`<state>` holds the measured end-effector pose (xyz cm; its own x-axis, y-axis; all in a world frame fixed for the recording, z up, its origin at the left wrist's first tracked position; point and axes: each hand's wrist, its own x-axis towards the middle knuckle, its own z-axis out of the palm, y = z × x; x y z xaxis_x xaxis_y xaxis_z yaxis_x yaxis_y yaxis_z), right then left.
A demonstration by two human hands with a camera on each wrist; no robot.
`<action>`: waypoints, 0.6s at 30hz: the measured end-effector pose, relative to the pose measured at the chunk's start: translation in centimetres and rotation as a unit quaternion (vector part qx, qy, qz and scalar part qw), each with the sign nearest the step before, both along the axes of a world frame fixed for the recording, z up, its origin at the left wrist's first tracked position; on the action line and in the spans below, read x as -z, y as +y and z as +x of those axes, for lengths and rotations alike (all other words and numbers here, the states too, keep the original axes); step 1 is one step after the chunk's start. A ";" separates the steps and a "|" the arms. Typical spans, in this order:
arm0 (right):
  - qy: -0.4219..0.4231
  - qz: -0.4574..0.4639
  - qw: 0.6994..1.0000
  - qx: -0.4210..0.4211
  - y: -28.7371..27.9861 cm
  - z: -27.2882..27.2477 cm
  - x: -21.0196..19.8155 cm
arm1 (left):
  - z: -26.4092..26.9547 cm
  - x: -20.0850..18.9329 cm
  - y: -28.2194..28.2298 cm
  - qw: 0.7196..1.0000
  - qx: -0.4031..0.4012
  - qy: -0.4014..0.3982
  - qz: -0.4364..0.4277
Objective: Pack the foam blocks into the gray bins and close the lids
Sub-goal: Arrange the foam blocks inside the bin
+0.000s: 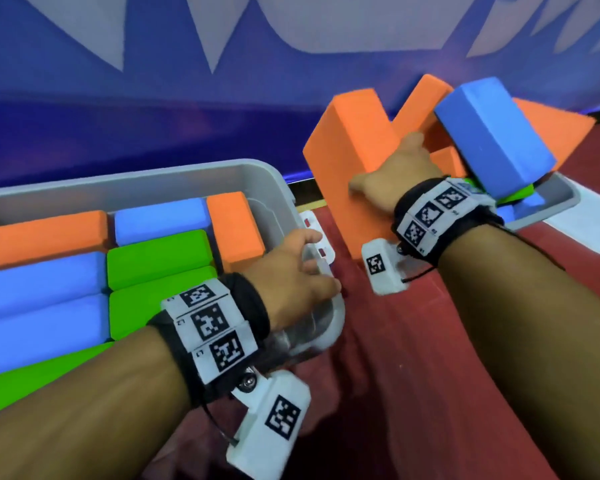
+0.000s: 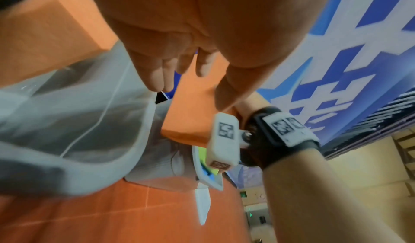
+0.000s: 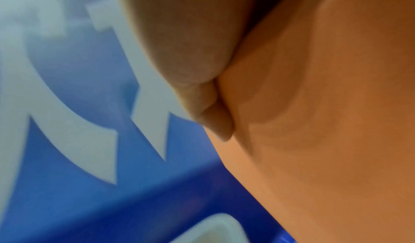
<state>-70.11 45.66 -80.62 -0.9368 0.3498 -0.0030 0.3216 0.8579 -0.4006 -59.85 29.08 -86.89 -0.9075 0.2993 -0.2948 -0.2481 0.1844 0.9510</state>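
The left gray bin [image 1: 187, 171] holds several orange, blue and green foam blocks laid flat. My left hand [image 1: 298, 271] rests on its right end, fingers [image 2: 157, 76] fairly straight against the wall. My right hand [image 1: 392, 168] grips a big orange foam block [image 1: 347, 147] standing tilted between the two bins, thumb [image 3: 191, 51] pressed on its near face [image 3: 325, 122] and fingers over its top edge. Behind it, the right gray bin [image 1: 565, 195] is piled high with a blue block [image 1: 489, 133] and more orange blocks sticking out.
A dark red cloth [image 1: 413, 341] covers the table between and in front of the bins. A blue and white banner [image 1: 187, 81] runs close behind them. A white latch [image 1: 317, 233] sits at the left bin's end, and a white flat piece [image 1: 586, 230] lies beside the right bin.
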 end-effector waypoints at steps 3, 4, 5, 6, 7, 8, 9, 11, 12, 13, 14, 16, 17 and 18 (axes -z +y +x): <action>0.017 -0.051 0.998 -0.041 -2.5 2.2 -5.5 | -0.5 -1.6 -2.4 0.999 -0.039 0.026 0.024; -0.007 -0.054 0.996 -0.067 -3.8 3.0 -6.2 | -0.5 -1.9 -3.2 0.997 -0.057 0.025 0.043; -0.038 -0.037 0.994 -0.096 -5.0 3.7 -6.5 | -0.3 -2.1 -3.8 0.996 -0.068 0.019 0.059; -0.065 -0.010 0.990 -0.123 -6.3 4.4 -6.3 | 0.1 -2.2 -4.3 0.995 -0.072 0.006 0.066; -0.088 0.019 0.986 -0.142 -7.5 5.1 -6.0 | 0.6 -1.9 -4.9 0.996 -0.074 0.000 0.057; -0.108 0.044 0.981 -0.155 -8.5 5.6 -5.3 | 1.0 -1.5 -5.4 0.997 -0.071 -0.001 0.043; -0.129 0.062 0.976 -0.167 -9.4 6.0 -4.5 | 1.4 -1.0 -6.2 0.997 -0.067 -0.003 0.034; -0.176 0.068 0.967 -0.173 -10.3 6.5 -2.9 | 1.9 0.0 -7.0 0.997 -0.063 -0.008 0.042; -0.207 0.047 0.961 -0.176 -10.7 6.6 -2.0 | 2.4 0.5 -7.4 0.996 -0.068 -0.015 0.055; -0.239 0.013 0.954 -0.180 -10.9 6.7 -1.3 | 2.9 0.7 -7.6 0.994 -0.075 -0.026 0.070; -0.264 -0.023 0.946 -0.188 -10.8 6.9 -0.8 | 3.2 0.8 -7.7 0.992 -0.082 -0.035 0.085; -0.298 -0.069 0.930 -0.205 -10.5 7.1 -0.3 | 3.7 1.5 -7.8 0.988 -0.107 -0.036 0.105; -0.302 -0.086 0.923 -0.220 -10.2 7.2 -0.3 | 3.8 1.7 -7.8 0.987 -0.117 -0.032 0.107; -0.297 -0.102 0.920 -0.235 -9.7 7.0 -0.4 | 3.7 1.8 -7.9 0.986 -0.125 -0.024 0.104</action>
<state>-63.10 35.92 -80.23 -0.7959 -0.1585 -0.5843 0.1483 0.8847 -0.4419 -56.17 21.20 -88.74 -0.9471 0.1268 -0.2948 -0.3066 -0.0855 0.9480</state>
